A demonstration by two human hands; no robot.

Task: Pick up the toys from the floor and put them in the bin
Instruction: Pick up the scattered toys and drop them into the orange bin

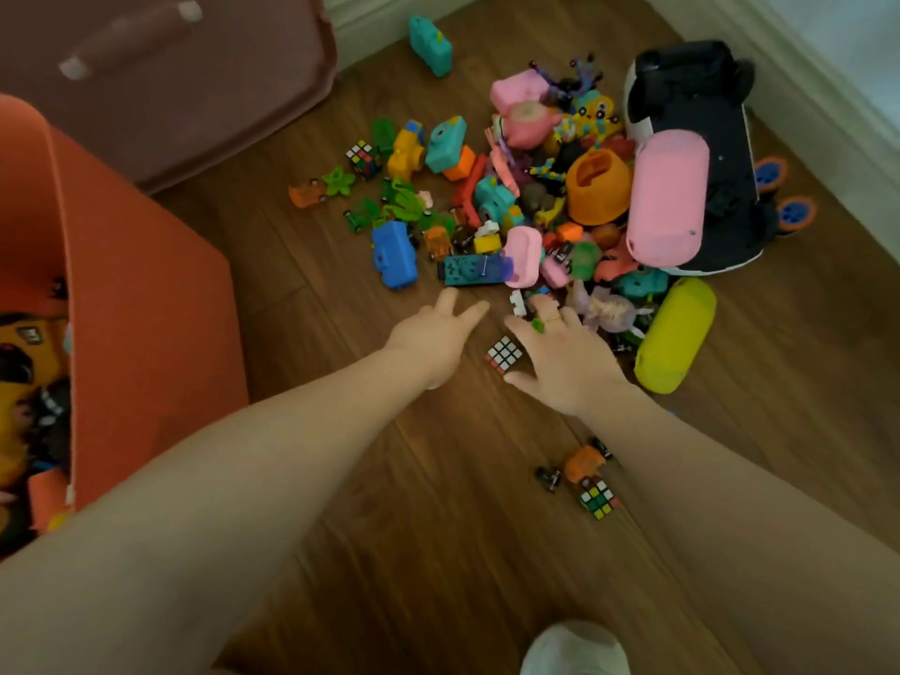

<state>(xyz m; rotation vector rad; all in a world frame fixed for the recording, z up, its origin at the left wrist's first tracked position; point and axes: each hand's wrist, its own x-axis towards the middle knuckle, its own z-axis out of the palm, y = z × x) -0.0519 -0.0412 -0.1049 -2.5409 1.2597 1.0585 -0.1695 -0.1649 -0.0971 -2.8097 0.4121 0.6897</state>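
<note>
Barely under way, by the look of it. Some toys already down in the orange bin at the left edge of the floor: yellow and dark shapes visible inside, too blurred to name. Far more left outside.

Main pile heaped toward the far right corner of the floor, against the skirting: a black-and-white ride-on car, a pink capsule leaning on it, an orange bucket, a yellow capsule at the near side of the heap, a blue block and a dark blue bar on the left fringe, teal cameras and small green and orange pieces scattered between. One teal toy apart, far back by the wall.

Left hand stretched out over bare floor just short of the pile, fingers straight and spread, holding nothing. Right hand also spread flat, palm down, fingertips at the near edge of the pile, nothing gripped; a small cube lying on the floor between the two hands, just beside the right thumb. Contact with it not clear.

Nearer the person, beside the right forearm: an orange truck and a second cube, also still to collect.

Judged so: many loads remaining.
</note>
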